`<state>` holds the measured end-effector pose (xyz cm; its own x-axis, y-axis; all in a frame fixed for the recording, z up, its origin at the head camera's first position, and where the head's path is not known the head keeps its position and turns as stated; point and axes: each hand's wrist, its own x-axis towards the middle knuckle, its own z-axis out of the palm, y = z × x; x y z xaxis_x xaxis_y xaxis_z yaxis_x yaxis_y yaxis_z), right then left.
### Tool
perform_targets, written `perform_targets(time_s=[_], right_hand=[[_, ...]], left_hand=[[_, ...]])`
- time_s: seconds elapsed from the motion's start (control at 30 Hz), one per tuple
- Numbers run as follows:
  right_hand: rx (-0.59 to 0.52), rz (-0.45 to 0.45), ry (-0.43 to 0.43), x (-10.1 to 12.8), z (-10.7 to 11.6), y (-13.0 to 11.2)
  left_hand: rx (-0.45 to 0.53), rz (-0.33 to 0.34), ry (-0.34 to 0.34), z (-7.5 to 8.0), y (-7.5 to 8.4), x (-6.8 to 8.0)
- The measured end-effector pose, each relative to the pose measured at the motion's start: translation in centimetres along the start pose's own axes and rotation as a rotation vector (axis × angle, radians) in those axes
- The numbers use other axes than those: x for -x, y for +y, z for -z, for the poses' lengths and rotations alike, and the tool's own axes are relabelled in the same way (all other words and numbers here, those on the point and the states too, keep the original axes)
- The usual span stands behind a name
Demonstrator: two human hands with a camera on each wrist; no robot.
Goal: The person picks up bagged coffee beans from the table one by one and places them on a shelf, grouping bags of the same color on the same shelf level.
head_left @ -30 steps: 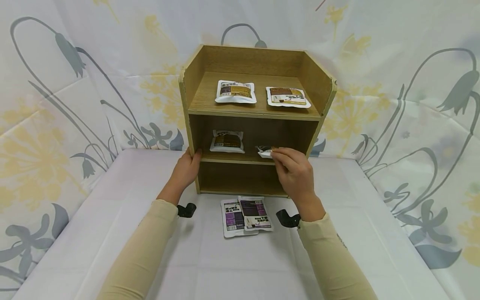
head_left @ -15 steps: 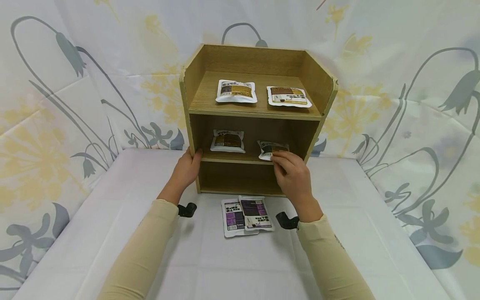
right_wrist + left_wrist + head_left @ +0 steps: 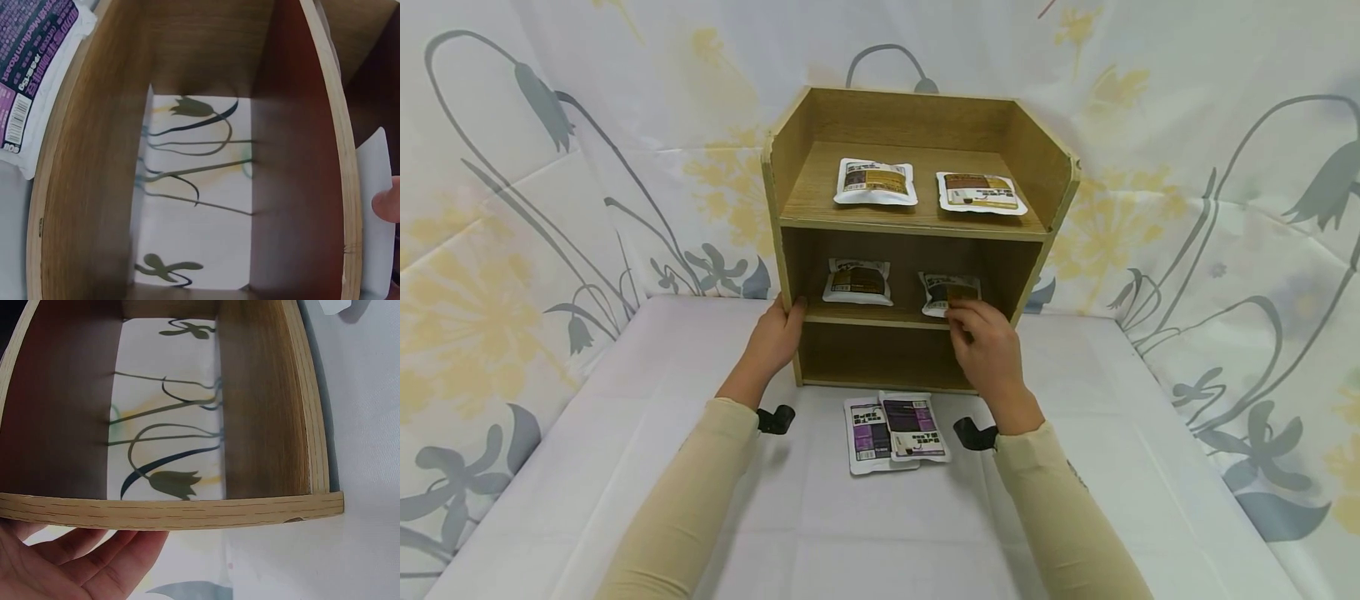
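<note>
A small wooden shelf unit (image 3: 917, 227) with three levels stands on the table. My left hand (image 3: 769, 340) grips its left side panel, fingers along the outside; in the left wrist view the fingers (image 3: 119, 562) show beyond the wooden edge. On the middle level, my right hand (image 3: 988, 346) pinches the near edge of a white and brown coffee packet (image 3: 936, 292). The right wrist view shows a fingertip on that packet's white edge (image 3: 374, 250). To its left, apart from it, lies another brown packet (image 3: 857, 282).
The top level bears a left packet (image 3: 876, 182) and a right packet (image 3: 981, 192). Two purple packets overlap on the white cloth before the unit, the right one (image 3: 915, 427) over the left one (image 3: 867, 437). A flowered cloth (image 3: 625, 167) hangs behind.
The packet at my right hand has tilted so that more of its printed face shows, and lies slightly farther back. My left hand stays on the side panel.
</note>
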<state>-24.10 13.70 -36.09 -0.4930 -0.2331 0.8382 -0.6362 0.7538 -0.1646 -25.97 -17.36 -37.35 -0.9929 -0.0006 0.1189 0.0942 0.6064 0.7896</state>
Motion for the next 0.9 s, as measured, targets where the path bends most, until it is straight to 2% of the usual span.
perform_targets(time_s=[0.37,0.9], right_hand=[[0.008,-0.056,-0.026,-0.38,-0.43,0.51],[-0.008,-0.048,-0.054,-0.48,-0.04,0.56]], left_hand=[[0.007,0.005,-0.003,-0.01,0.14,0.1],[-0.007,-0.01,0.006,-0.06,0.02,0.04]])
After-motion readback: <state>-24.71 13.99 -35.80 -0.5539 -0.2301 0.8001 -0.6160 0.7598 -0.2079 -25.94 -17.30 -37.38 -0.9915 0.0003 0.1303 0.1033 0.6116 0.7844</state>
